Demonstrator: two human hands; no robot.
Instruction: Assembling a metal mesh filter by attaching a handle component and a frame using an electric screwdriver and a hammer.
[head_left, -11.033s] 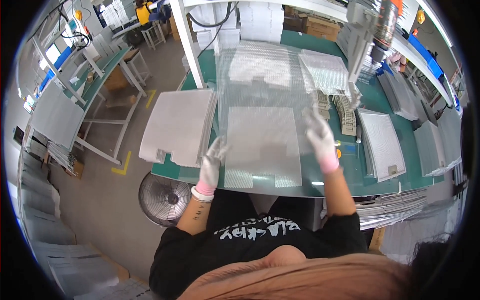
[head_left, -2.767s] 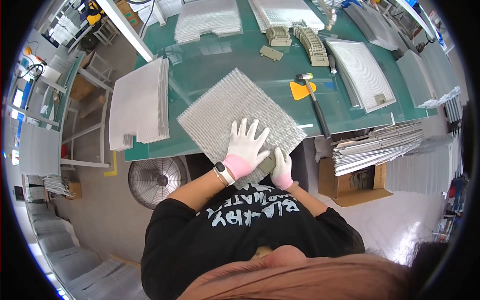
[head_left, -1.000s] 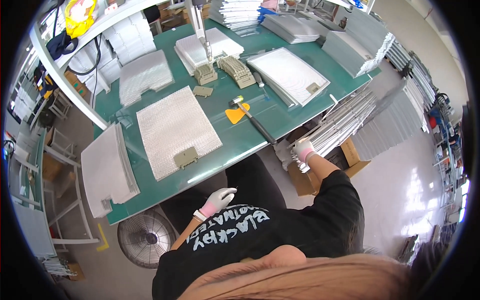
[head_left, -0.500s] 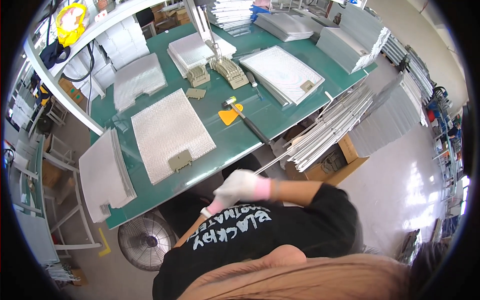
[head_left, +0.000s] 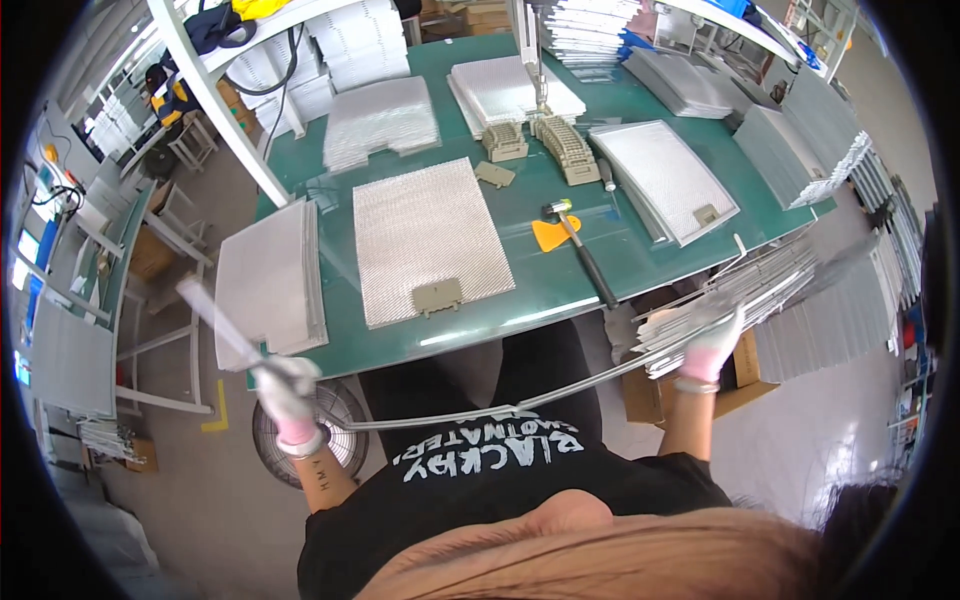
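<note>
Across the person's lap, just off the near edge of the green counter (head_left: 650, 277), runs a thin jointed silvery strip (head_left: 514, 410). The gloved left hand (head_left: 286, 393) has its grip closed around it, a blurred pale length (head_left: 222, 322) slanting up beyond. The gloved right hand (head_left: 708, 355) is at the strip's other end, beside a pile of similar strips (head_left: 775, 285); blur hides whether its grip is closed. On the counter lies a mesh panel (head_left: 425, 225) with a khaki plate (head_left: 437, 295) at its near edge. Farther right, a mallet (head_left: 587, 265) overlaps a yellow scraper (head_left: 550, 238). White sheets (head_left: 268, 270) are stacked left of the panel.
</note>
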